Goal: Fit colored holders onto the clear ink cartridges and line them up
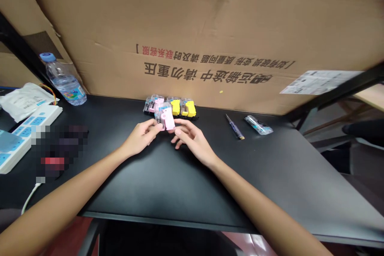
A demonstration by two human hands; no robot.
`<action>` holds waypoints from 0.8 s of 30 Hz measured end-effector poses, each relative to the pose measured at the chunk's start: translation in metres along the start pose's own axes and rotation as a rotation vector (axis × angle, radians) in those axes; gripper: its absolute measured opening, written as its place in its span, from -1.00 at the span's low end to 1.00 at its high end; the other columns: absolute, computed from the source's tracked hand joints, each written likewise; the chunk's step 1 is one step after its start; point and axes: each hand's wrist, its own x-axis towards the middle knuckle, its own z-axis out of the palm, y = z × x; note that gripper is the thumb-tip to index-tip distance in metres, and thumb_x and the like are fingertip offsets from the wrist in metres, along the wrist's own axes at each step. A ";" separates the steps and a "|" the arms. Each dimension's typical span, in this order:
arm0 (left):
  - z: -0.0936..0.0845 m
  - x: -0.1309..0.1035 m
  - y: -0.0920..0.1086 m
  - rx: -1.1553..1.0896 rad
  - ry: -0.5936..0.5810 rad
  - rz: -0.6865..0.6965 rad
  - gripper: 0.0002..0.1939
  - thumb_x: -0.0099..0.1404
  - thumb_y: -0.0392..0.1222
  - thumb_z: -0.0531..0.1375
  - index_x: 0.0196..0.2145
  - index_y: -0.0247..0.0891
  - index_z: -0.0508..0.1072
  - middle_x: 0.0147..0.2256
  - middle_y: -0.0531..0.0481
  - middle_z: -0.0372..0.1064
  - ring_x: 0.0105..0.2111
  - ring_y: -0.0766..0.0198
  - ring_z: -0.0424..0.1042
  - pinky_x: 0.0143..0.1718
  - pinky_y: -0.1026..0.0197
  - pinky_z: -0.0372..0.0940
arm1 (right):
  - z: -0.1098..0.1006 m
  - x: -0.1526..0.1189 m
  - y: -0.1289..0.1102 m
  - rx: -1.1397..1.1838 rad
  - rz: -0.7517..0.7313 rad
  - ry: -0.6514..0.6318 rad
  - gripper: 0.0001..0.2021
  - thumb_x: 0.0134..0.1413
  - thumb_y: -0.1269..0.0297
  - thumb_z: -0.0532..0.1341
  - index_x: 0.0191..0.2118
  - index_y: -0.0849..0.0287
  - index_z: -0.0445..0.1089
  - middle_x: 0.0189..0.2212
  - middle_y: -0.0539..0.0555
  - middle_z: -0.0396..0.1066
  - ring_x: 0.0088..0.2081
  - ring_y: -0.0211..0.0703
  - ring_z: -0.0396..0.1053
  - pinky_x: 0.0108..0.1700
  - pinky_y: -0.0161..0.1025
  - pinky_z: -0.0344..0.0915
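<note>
A small pink and clear plastic piece (pixel 168 119) is held up above the black table, tilted, in front of a row of similar pieces. My left hand (pixel 143 135) pinches its lower left edge between thumb and fingers. On the other side, my right hand (pixel 193 138) has thumb and index finger at its lower right corner, with the other fingers loosely curled. Just behind lie another pink and clear piece (pixel 152 103) and two yellow and clear pieces, one in the middle (pixel 175 107) and one at the right (pixel 190 108). The held piece partly covers the row.
To the right lie a screwdriver (pixel 235 127) and a clear-wrapped item (pixel 258 125). A power strip (pixel 30 132), white packet (pixel 27 100) and water bottle (pixel 64 82) occupy the left, near a blurred-out dark object (pixel 64 144). Cardboard (pixel 192 20) walls off the back.
</note>
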 end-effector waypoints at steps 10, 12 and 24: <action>-0.004 0.001 -0.001 0.058 -0.071 -0.020 -0.46 0.55 0.30 0.07 -0.21 -0.25 0.51 -0.60 0.18 0.21 -0.59 0.37 0.16 -0.48 0.27 0.10 | 0.001 -0.003 0.003 0.010 -0.094 -0.045 -0.69 0.30 -0.02 0.40 0.01 0.04 0.53 0.01 0.12 0.52 -0.24 -0.14 0.54 -0.23 -0.12 0.55; -0.004 0.000 -0.001 0.077 -0.100 -0.033 -0.43 0.58 0.28 0.02 -0.01 -0.28 0.56 -0.59 0.17 0.26 -0.58 0.34 0.20 -0.44 0.25 0.14 | -0.005 0.000 0.006 0.091 -0.101 0.003 -0.70 0.28 0.00 0.40 0.00 0.02 0.54 -0.01 0.09 0.51 -0.26 -0.16 0.54 -0.26 -0.15 0.53; -0.005 -0.001 0.000 0.177 -0.157 -0.032 -0.52 0.54 0.15 0.12 0.16 -0.21 0.56 -0.52 0.14 0.35 -0.49 0.29 0.32 -0.30 0.20 0.22 | -0.032 0.023 0.009 0.165 -0.114 0.200 -0.73 0.22 0.08 0.37 -0.01 -0.01 0.55 0.14 0.09 0.53 -0.30 -0.20 0.51 -0.30 -0.19 0.49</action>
